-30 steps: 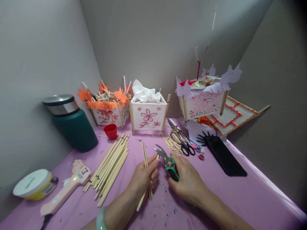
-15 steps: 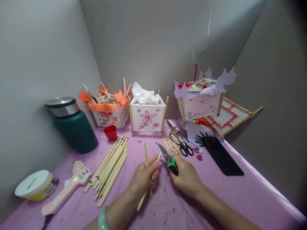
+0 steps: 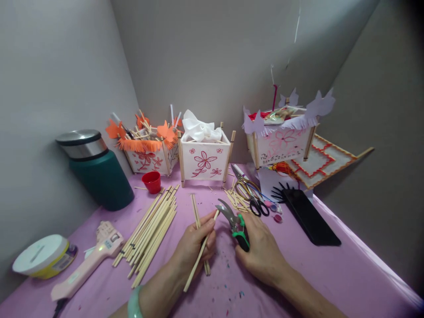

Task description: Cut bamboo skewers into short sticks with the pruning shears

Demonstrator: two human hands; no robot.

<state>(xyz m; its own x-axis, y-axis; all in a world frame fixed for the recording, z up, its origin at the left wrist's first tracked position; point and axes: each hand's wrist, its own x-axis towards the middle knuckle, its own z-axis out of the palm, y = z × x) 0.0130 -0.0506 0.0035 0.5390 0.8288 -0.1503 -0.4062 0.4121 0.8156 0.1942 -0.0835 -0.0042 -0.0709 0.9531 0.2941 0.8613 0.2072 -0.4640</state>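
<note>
Several thin wooden sticks are in my left hand (image 3: pixel 198 240): one wooden stick (image 3: pixel 200 256) slants up between thumb and fingers, and a pair of sticks (image 3: pixel 195 210) passes behind it through the fist. My right hand (image 3: pixel 258 243) grips green-and-black pruning shears (image 3: pixel 239 229), whose curved blades stand apart. The tip of the slanting stick is at the blades' lower edge; whether it lies between them I cannot tell. To the left of my hands lies a pile of wooden sticks (image 3: pixel 152 238), some with dark bands.
A pink glue gun (image 3: pixel 91 267), a lidded tub (image 3: pixel 46 256), a teal bottle (image 3: pixel 99 176) and a red cup (image 3: pixel 152 182) stand left. Decorated boxes (image 3: pixel 205 163) line the back. Scissors (image 3: pixel 251 194), short stick pieces (image 3: pixel 236 201) and a black phone (image 3: pixel 311 216) lie right.
The shears' blades have spread wider and moved nearer the slanting stick's tip. My left hand has shifted slightly left, tilting the sticks. The whole view has turned a little.
</note>
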